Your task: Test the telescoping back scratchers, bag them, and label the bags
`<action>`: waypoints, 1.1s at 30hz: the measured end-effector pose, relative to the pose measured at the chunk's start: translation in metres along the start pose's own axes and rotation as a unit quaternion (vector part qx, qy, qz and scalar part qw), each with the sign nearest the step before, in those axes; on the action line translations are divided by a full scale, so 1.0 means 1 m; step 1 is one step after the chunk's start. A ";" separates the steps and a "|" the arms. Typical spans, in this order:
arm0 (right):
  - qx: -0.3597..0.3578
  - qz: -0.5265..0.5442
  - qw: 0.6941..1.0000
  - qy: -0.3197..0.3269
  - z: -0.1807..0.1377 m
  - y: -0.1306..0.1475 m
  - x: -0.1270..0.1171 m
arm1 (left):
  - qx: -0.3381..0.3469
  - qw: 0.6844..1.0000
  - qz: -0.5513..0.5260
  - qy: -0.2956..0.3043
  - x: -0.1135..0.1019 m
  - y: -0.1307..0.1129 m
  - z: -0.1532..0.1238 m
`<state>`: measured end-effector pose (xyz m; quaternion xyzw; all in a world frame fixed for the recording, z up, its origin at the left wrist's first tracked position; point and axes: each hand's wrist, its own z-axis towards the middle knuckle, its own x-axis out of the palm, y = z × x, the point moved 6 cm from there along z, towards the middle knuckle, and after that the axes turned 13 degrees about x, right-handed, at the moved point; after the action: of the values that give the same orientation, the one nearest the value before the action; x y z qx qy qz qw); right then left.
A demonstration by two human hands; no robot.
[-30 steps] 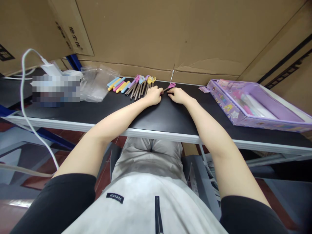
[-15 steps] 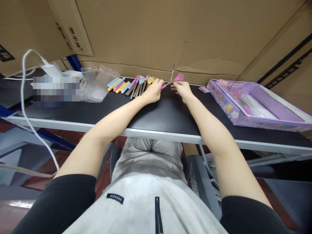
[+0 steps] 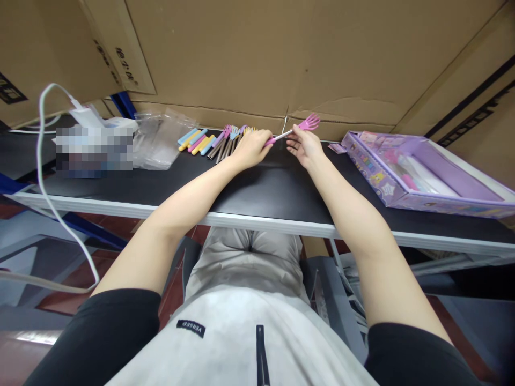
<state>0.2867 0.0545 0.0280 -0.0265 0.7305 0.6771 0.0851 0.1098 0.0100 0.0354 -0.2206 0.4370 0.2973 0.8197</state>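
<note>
Now the pink claw-headed, metal-shafted rod sits higher and farther right, shared between both hands above the black bench.
From the left I see clear plastic bags, slim pastel sticks, the left hand with fingers clamped on the pink handle, the right hand pinching below the claw, an open purple cardboard box; behind, brown cardboard.

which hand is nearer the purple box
Right. The right hand is left of the purple box, apart from it; the left hand is farther left, by the metal-stemmed tools.
</note>
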 end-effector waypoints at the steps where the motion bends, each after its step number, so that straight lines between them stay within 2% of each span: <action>1: -0.005 -0.008 1.000 0.004 -0.002 0.002 0.002 | -0.014 1.000 0.007 -0.001 -0.003 0.002 -0.001; 9: -0.005 0.003 1.000 0.004 -0.011 0.002 0.015 | -0.057 0.998 -0.001 -0.031 -0.011 0.027 -0.003; 17: 0.008 0.123 0.992 -0.007 -0.003 -0.004 0.012 | -0.015 0.999 -0.007 -0.049 -0.011 0.016 -0.004; 22: -0.042 0.092 0.994 -0.033 0.008 -0.004 0.007 | -0.025 0.998 0.002 -0.051 -0.017 0.012 -0.004; 27: -0.083 0.034 0.996 -0.023 0.016 -0.003 0.008 | -0.036 0.998 -0.009 -0.046 -0.017 0.017 -0.004; 33: -0.001 0.122 0.992 -0.006 0.001 -0.003 0.009 | -0.038 0.998 -0.035 -0.045 -0.012 0.023 -0.003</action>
<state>0.2788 0.0564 0.0232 0.0670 0.7270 0.6833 0.0062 0.0874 0.0209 0.0412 -0.2531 0.3799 0.2940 0.8398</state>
